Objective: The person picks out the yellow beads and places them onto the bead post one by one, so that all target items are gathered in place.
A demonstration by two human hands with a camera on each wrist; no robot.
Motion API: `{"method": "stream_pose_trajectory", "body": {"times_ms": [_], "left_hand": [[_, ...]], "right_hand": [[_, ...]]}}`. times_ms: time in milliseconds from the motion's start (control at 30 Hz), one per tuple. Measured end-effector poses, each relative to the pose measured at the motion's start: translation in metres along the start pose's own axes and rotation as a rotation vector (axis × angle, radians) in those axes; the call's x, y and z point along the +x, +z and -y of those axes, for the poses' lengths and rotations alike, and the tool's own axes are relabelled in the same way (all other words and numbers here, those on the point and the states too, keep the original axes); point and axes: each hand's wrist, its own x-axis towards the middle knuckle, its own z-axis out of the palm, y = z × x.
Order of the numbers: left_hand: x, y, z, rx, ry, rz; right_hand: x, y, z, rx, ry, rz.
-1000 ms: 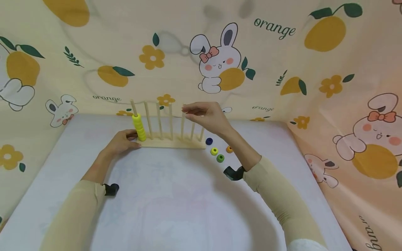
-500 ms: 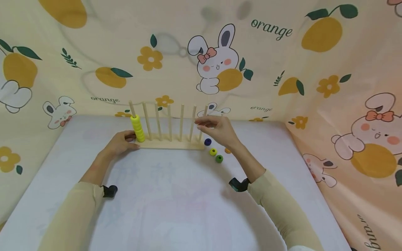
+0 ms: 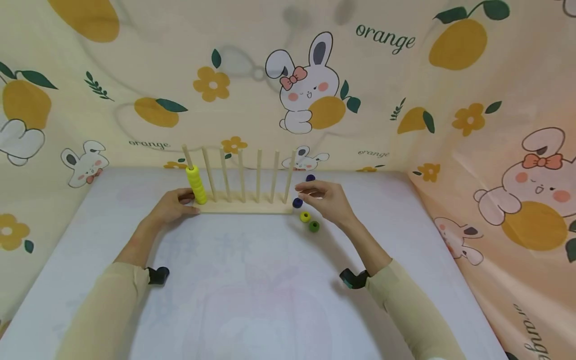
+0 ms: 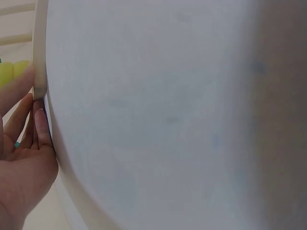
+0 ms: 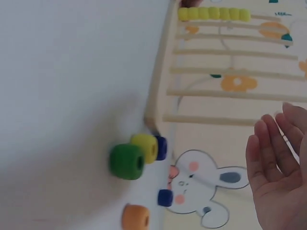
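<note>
A wooden peg rack (image 3: pixel 245 207) stands on the table, its upright pegs in a row. Yellow beads (image 3: pixel 196 186) are stacked on the leftmost peg; the other pegs are bare. My left hand (image 3: pixel 173 206) grips the left end of the base, with the thumb in front. My right hand (image 3: pixel 327 201) hovers just past the right end, fingers loosely bent and holding nothing. Below its fingertips lie a blue bead (image 3: pixel 297 203), a loose yellow bead (image 3: pixel 305 217) and a green bead (image 3: pixel 314 226). An orange bead (image 5: pixel 135 217) shows in the right wrist view; the hand hides it in the head view.
Another blue bead (image 3: pixel 310 178) lies farther back, behind the right hand. A patterned cloth (image 3: pixel 247 115) with rabbits and oranges rises behind the white tabletop (image 3: pixel 243 280) and along its right side.
My right hand has moved right and down, from over the pegs to beside the loose beads. The farther blue bead has come into view and the orange one is now covered. My left hand stays put.
</note>
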Motion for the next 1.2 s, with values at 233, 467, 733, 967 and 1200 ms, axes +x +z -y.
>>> {"method": "stream_pose_trajectory", "body": {"times_ms": [233, 467, 733, 967, 1200], "left_hand": [[-0.001, 0.002, -0.001, 0.011, 0.0, 0.002], [-0.004, 0.004, 0.0, 0.002, -0.006, 0.0], [-0.001, 0.002, 0.0, 0.016, 0.003, -0.006], [0.0, 0.001, -0.003, 0.023, -0.009, -0.011], [0.001, 0.002, -0.003, 0.021, -0.033, -0.011]], "right_hand": [[-0.012, 0.001, -0.017, -0.034, 0.039, -0.02], [-0.026, 0.004, -0.031, -0.042, 0.093, -0.025], [-0.033, 0.01, -0.044, -0.058, 0.196, -0.015], [-0.038, 0.016, -0.051, -0.159, 0.283, 0.005], [-0.042, 0.022, -0.058, -0.231, 0.268, 0.039]]}}
